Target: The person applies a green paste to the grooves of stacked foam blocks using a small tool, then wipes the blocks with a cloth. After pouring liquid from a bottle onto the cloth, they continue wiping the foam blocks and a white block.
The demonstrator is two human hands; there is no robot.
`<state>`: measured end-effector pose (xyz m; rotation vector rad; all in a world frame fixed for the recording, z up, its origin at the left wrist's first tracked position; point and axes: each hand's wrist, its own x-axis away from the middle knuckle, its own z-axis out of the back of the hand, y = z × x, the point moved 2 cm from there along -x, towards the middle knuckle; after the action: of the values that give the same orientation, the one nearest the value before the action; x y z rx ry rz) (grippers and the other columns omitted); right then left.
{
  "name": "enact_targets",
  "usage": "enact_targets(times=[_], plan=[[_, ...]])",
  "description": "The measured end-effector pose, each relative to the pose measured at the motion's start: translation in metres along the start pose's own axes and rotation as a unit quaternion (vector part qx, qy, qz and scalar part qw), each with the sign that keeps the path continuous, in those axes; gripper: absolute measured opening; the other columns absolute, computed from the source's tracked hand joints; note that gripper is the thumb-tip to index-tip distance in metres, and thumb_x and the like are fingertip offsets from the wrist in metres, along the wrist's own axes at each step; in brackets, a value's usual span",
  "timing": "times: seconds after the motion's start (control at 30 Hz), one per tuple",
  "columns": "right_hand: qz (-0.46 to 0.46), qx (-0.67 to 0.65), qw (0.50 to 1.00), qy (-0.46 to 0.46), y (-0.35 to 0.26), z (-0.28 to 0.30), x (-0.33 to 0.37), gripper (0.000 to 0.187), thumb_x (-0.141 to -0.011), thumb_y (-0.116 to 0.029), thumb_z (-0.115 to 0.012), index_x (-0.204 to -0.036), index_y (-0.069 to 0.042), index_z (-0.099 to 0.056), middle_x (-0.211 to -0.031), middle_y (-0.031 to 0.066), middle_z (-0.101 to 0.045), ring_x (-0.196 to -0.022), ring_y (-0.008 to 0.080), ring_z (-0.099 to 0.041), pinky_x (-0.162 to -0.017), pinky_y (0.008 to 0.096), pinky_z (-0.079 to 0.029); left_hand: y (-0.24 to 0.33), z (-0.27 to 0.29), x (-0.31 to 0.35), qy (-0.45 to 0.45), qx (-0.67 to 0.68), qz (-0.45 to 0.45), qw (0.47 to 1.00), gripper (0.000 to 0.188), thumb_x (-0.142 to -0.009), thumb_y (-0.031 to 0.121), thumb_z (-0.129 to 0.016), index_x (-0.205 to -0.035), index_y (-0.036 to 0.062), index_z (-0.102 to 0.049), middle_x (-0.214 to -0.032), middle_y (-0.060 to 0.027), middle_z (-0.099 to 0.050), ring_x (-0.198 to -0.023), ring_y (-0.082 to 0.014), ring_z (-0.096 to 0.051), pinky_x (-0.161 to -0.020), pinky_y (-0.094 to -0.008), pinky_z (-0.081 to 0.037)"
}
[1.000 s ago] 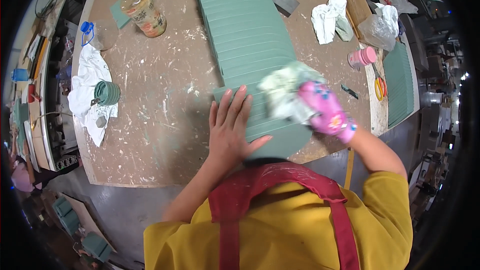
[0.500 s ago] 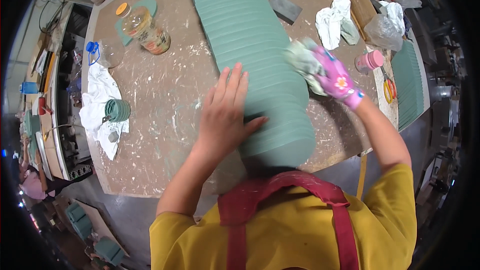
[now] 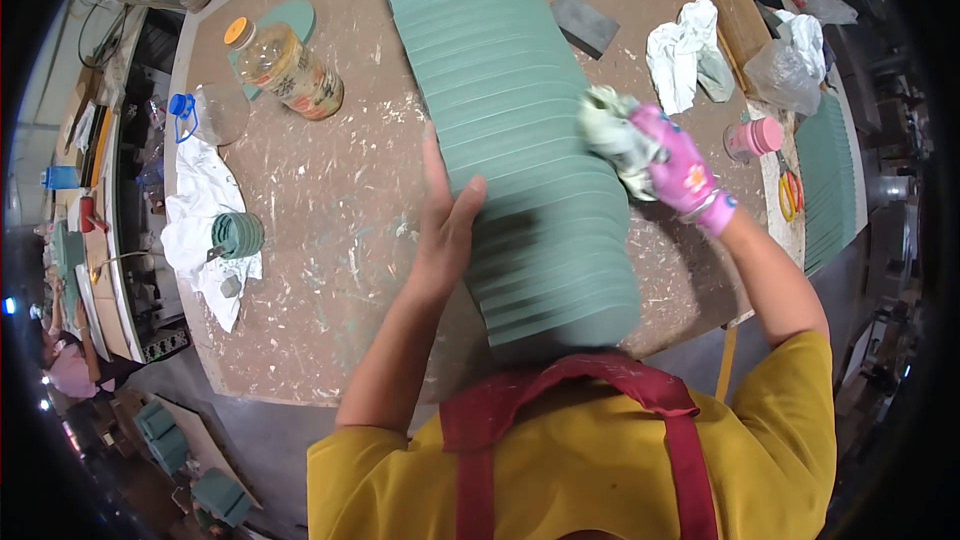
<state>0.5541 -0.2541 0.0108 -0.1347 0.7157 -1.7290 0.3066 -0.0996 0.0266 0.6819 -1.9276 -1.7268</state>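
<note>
A long row of overlapping green sheets [image 3: 520,140], fanned like shingles, runs from near my body to the far edge of the worktable. My bare left hand [image 3: 450,210] stands on edge along the row's left side, fingers stretched and thumb apart, holding nothing. In a pink flowered glove, my right hand [image 3: 685,165] is closed around a crumpled whitish-green rag [image 3: 618,135]. The rag presses against the right edge of the sheets, or lies just beside it. My gloved fingertips are partly hidden by the cloth.
On the paint-flecked table [image 3: 330,270], left, stand an orange-capped bottle [image 3: 290,70], a blue-capped jug [image 3: 215,112] and a green-smeared cup [image 3: 238,235] on white cloth [image 3: 195,195]. Rightward are a grey block [image 3: 585,25], white rags [image 3: 680,52], a pink-lidded jar [image 3: 753,138] and scissors [image 3: 790,190].
My left hand has come off the top of the sheets to their left side, turning on edge. My right hand and the rag have shifted slightly right and nearer to me.
</note>
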Motion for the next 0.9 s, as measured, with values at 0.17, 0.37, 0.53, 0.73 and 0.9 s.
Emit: enact_targets(times=[0.17, 0.37, 0.53, 0.73, 0.9], plan=[[-0.1, -0.041, 0.994, 0.001, -0.016, 0.038, -0.023, 0.034, -0.08, -0.016, -0.059, -0.112, -0.002, -0.058, -0.101, 0.0165, -0.064, -0.094, 0.0311, -0.063, -0.085, 0.0383, -0.05, -0.004, 0.002, 0.004, 0.036, -0.005, 0.002, 0.999, 0.078, -0.092, 0.02, -0.046, -0.147, -0.0053, 0.004, -0.148, -0.0197, -0.023, -0.136, -0.0246, -0.026, -0.111, -0.0332, -0.02], [0.282, 0.024, 0.959, -0.019, -0.111, -0.052, -0.066, 0.042, -0.075, -0.018, -0.062, -0.116, -0.016, -0.057, -0.118, 0.0126, -0.058, -0.108, 0.0342, -0.057, -0.094, 0.0477, -0.044, -0.04, 0.022, 0.012, -0.052, -0.04, 0.136, 0.989, 0.073, -0.09, 0.016, -0.045, -0.148, -0.0035, -0.005, -0.152, -0.0184, -0.018, -0.14, -0.0254, -0.019, -0.113, -0.0328, -0.014], [0.104, -0.116, 0.973, -0.17, -0.063, -0.046, -0.05, 0.044, -0.088, -0.024, -0.056, -0.128, -0.009, -0.051, -0.134, 0.0176, -0.047, -0.127, 0.0338, -0.043, -0.11, 0.0431, -0.032, -0.011, 0.008, 0.002, 0.004, -0.037, 0.078, 0.996, 0.078, -0.087, 0.018, -0.048, -0.148, -0.0047, -0.004, -0.151, -0.0208, -0.018, -0.14, -0.0266, -0.019, -0.113, -0.0336, -0.014], [-0.189, -0.091, 0.978, -0.021, 0.006, 0.046, -0.013, 0.033, -0.082, -0.019, -0.06, -0.11, -0.001, -0.059, -0.107, 0.0128, -0.065, -0.096, 0.022, -0.064, -0.087, 0.0344, -0.05, -0.014, 0.008, -0.005, 0.022, 0.073, 0.026, 0.997, 0.087, -0.082, 0.018, -0.052, -0.147, -0.0063, 0.0, -0.151, -0.0213, -0.015, -0.14, -0.0274, -0.016, -0.113, -0.0337, -0.013], [0.08, -0.144, 0.984, -0.065, -0.097, 0.003, -0.099, 0.033, -0.081, -0.022, -0.063, -0.11, -0.008, -0.06, -0.103, 0.0104, -0.063, -0.098, 0.026, -0.062, -0.084, 0.0419, -0.049, -0.021, 0.005, -0.013, 0.046, 0.033, 0.01, 0.998, 0.087, -0.084, 0.02, -0.054, -0.147, -0.0058, -0.001, -0.151, -0.0216, -0.015, -0.14, -0.0271, -0.017, -0.113, -0.0329, -0.014]])
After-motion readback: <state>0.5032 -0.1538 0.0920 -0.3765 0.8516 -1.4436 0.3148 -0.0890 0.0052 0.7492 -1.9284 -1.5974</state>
